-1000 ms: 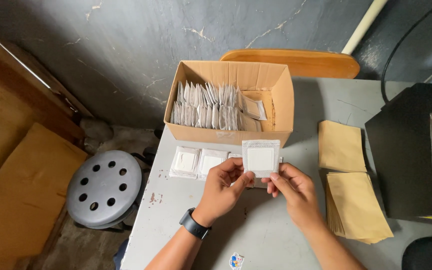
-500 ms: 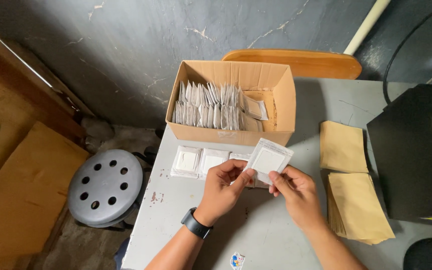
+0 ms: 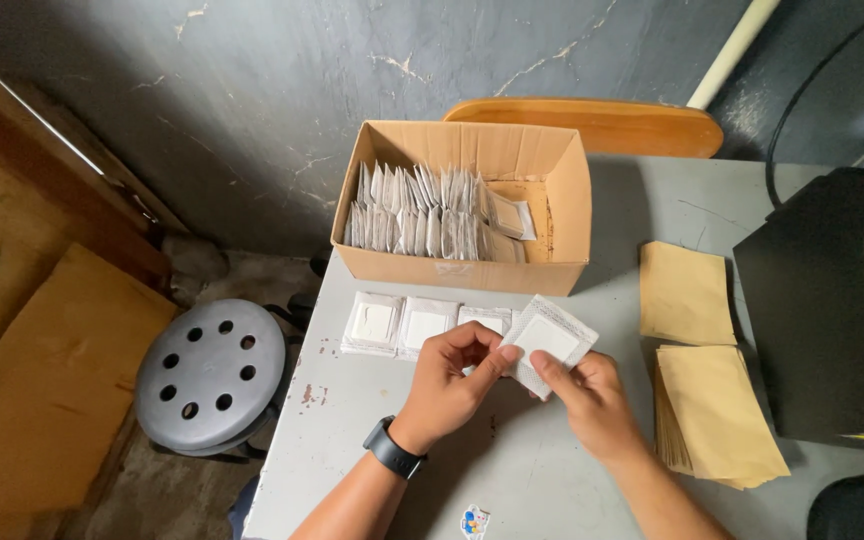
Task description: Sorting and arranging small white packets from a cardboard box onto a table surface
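Grey tabletop (image 3: 572, 470) against a cracked dark wall: I see my left hand (image 3: 452, 375) and right hand (image 3: 587, 400) both pinching one flat white sachet (image 3: 549, 342), tilted and held just above the surface in front of the cardboard box (image 3: 562, 215). That box is packed with upright white sachets, and three more packets (image 3: 422, 325) lie flat in a row just left of my hands. Tan envelopes (image 3: 707, 400) sit to the right beside a black machine (image 3: 822, 300), with a grey stool (image 3: 212, 375) on the floor at left.

Both hands, left (image 3: 449, 375) and right (image 3: 589, 398), pinch white sachet (image 3: 549, 342) tilted above grey table (image 3: 552, 480), near cardboard box (image 3: 472, 268).
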